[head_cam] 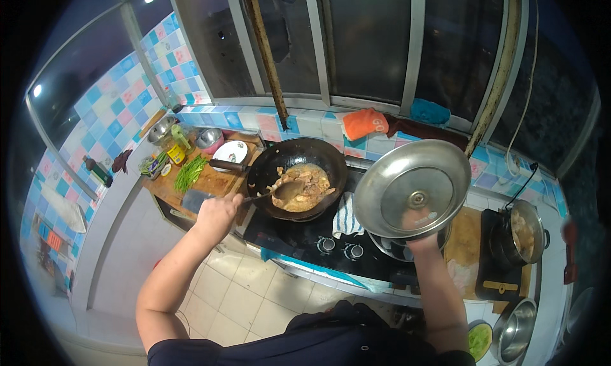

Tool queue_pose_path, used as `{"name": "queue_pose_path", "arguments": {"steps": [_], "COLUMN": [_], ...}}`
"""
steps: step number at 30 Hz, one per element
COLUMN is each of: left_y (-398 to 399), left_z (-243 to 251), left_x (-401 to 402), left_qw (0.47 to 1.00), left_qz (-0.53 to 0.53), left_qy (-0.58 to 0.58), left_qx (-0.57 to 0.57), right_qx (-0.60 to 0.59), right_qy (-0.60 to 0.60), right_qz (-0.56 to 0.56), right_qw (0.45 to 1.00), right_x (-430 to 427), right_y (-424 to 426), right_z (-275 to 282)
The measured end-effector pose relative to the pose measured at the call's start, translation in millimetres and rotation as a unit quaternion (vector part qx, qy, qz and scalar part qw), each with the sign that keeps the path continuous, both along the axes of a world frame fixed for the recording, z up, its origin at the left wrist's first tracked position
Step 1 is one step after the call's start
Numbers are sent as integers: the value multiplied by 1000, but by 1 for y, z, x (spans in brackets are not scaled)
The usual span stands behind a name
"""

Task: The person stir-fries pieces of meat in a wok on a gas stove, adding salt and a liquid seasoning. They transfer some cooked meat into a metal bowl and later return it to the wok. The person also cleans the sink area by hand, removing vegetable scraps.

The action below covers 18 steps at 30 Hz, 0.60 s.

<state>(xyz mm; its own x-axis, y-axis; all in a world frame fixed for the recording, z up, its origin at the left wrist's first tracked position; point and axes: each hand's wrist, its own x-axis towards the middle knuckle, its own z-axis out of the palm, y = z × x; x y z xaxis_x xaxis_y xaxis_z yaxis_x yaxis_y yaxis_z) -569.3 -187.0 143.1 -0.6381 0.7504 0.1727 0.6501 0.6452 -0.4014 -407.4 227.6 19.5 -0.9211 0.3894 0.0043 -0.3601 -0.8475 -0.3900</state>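
My left hand grips the handle of a metal cooking ladle or spatula. Its head rests in the food of a dark wok, which sits on the left side of a black gas hob. Chunks of what looks like meat in yellowish broth lie in the wok. To the right, my right hand holds up a large metal-rimmed lid with a glass centre. The lid is tilted and apart from the wok; my fingers show only dimly through the glass.
A striped cloth lies on the hob. Left is a cutting board with chopped greens, a cleaver, a white plate and metal bowls. Right are a filled pot on a portable cooker and a steel basin.
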Motion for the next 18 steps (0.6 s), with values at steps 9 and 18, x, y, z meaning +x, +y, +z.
{"name": "queue_pose_path", "arguments": {"steps": [9,18], "left_y": [56,83], "left_z": [-43,-105], "left_x": [-48,-81], "left_qw": [999,998], "left_qz": [3,0], "left_qy": [31,45], "left_qx": [-37,51], "right_qx": [164,131], "right_qy": [-83,-208], "right_qz": [-127,-229], "right_qw": [975,942], "right_x": [47,110], "right_y": [65,123], "right_z": [-19,31]}}
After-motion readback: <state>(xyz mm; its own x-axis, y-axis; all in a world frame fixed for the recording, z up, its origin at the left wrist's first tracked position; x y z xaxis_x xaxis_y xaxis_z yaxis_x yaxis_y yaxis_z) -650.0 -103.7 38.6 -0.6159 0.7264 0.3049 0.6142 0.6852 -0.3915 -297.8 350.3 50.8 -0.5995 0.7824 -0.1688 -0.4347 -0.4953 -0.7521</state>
